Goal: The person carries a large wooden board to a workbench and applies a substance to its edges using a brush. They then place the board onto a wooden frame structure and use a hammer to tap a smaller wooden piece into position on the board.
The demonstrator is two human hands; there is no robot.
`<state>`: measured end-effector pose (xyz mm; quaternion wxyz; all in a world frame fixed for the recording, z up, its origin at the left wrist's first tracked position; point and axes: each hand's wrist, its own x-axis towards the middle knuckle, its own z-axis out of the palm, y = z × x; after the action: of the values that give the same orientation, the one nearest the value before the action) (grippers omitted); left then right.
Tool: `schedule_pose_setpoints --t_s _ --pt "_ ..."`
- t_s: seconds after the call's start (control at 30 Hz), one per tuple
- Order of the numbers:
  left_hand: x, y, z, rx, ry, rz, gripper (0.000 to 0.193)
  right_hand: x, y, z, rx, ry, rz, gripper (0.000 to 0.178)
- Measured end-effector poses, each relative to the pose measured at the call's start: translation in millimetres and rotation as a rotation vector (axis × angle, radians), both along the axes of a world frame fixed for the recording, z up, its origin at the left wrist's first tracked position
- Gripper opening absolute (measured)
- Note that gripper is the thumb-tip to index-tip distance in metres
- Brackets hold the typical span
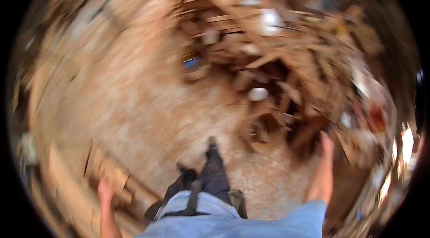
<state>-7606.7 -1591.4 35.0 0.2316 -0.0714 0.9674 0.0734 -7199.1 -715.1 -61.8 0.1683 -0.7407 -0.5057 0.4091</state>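
Note:
The whole picture is smeared by motion. My left hand hangs low on the left, nearest to some pale wooden boards; whether it touches them I cannot tell. Out to the right, with the forearm raised forward, is my right hand. It is close to a heap of brown wood offcuts, and its fingers are too blurred to read. No held thing can be made out in either hand. A light blue shirt covers my body, with dark trousers below.
A dusty brown floor stretches ahead and to the left. On it, beside the heap, lies a small round thing with a blue middle. A white round object sits among the offcuts. Long planks line the left side.

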Motion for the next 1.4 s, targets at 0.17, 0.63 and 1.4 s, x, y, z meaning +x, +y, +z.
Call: schedule_pose_setpoints --t_s 0.17,0.63,1.4 --pt "27 31 22 -0.299 -0.194 0.006 0.052 44 58 -60 -0.28 0.342 -0.134 0.037" --pt "122 -31 8 -0.252 -0.297 0.513 0.055 -131 -180 -8 -0.094 0.156 0.546 0.039" --pt "235 -409 -25 -0.255 0.596 1.078 0.051 -471 -615 61 -0.624 -0.33 1.371 0.041"
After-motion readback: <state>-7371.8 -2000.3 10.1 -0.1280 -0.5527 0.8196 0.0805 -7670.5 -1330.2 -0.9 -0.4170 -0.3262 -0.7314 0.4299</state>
